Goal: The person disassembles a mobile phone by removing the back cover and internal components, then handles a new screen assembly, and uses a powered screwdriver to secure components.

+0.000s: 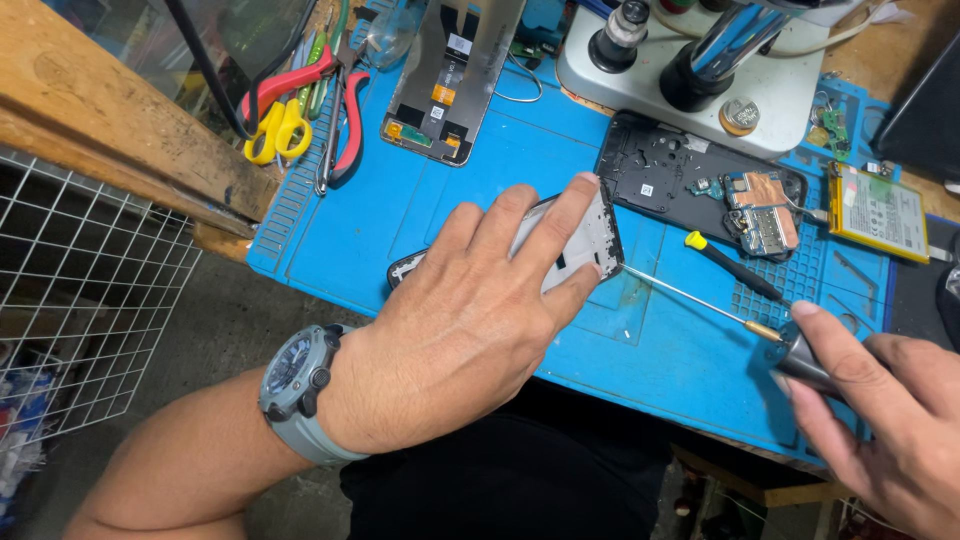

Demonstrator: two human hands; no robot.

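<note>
Closest to the person, the right hand (880, 420) is wrapped around a grey powered screwdriver (805, 362), fingers clamped on its body, its thin bit (700, 300) reaching left toward the phone frame (575, 245). The left hand (470, 320), a grey watch (298, 385) on the wrist, lies flat over that frame with fingers spread, pinning it to the blue mat (400, 190). Just beyond sit a small black screwdriver (733, 265), an opened phone back (690, 185) and a battery (880, 212). Farther off stand a microscope base (690, 75), pliers (340, 130) and yellow scissors (275, 130).
</note>
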